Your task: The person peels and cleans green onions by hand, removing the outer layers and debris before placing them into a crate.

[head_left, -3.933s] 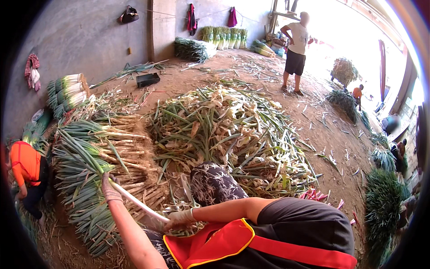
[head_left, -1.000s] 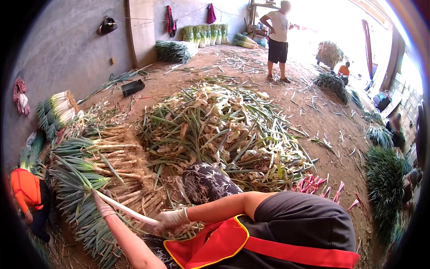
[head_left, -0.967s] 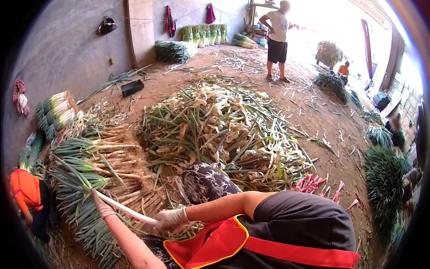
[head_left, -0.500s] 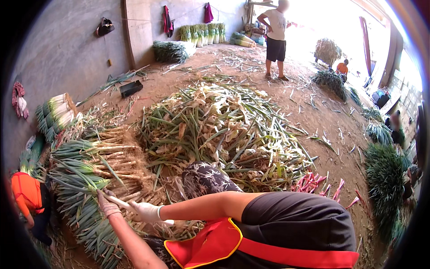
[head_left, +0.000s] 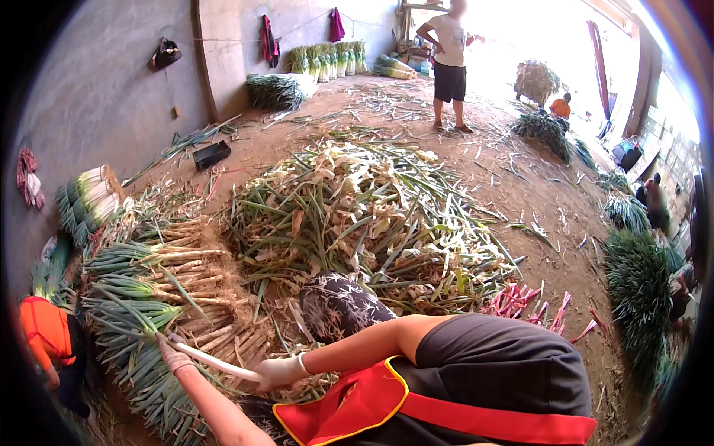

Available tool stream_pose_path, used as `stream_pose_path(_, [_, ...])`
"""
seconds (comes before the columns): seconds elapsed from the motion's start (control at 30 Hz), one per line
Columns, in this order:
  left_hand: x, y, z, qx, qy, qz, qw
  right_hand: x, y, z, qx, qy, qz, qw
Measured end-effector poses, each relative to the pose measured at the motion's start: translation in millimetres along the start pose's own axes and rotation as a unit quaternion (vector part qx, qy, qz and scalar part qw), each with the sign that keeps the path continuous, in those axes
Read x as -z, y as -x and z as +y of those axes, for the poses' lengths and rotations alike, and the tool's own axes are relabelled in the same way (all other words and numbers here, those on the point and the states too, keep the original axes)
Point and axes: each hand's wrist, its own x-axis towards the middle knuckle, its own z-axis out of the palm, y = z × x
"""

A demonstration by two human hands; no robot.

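A leek with a clean white stalk (head_left: pixel 219 363) stretches between my two gloved hands. My left hand (head_left: pixel 173 352) is closed round it near where the green leaves begin. Its leaves (head_left: pixel 137 321) fan out to the upper left over other leeks. Closed at the root end is my right hand (head_left: pixel 280 372), in a pale glove; that end of the stalk is hidden in the fingers. Just beyond the hands lies a long row of unpeeled leeks (head_left: pixel 197 260), brown stalks and hairy roots pointing right, green tops left.
A big heap of stripped leaves (head_left: pixel 349 215) lies ahead. Pink ties (head_left: pixel 513 299) are on the ground to the right. Bundled leeks (head_left: pixel 93 197) stand by the left wall. A person in orange (head_left: pixel 48 331) bends at the left; another person (head_left: pixel 450 59) stands at the back.
My right hand has slid along the stalk away from my left hand, toward the root end, baring more white stalk between them. My left hand keeps its hold.
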Motion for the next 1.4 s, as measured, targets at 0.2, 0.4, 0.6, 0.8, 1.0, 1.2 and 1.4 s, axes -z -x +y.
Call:
stream_pose_path(0.2, [48.5,-62.4,27.0,0.007,0.055,-0.087,0.995,95.5,55.0,12.3,0.208,0.248,0.260,0.910])
stream_pose_path(0.4, [57.0,-47.3,40.1,0.013,0.059,-0.083,0.995,174.5,178.6,-113.1,0.430,0.110,0.648,0.619])
stream_pose_path(0.6, [50.1,-43.6,36.6,-0.009,0.028,-0.070,0.997,109.9,210.4,-139.7,0.491,0.227,0.405,0.737])
stream_pose_path(0.8, [41.8,-22.9,44.0,0.013,0.094,-0.045,0.994,53.1,127.9,-52.0,0.368,0.309,0.219,0.849])
stream_pose_path(1.0, [43.2,-11.7,40.0,-0.027,0.057,-0.072,0.995,38.2,118.8,-33.2,0.344,0.285,0.153,0.881])
stream_pose_path(1.2, [56.6,-26.3,52.8,-0.019,0.052,-0.079,0.995,30.2,118.9,-28.7,0.346,0.279,0.134,0.886])
stream_pose_path(1.4, [43.5,-16.7,27.7,0.005,0.056,-0.035,0.998,41.8,125.9,-25.0,0.346,0.291,0.178,0.874])
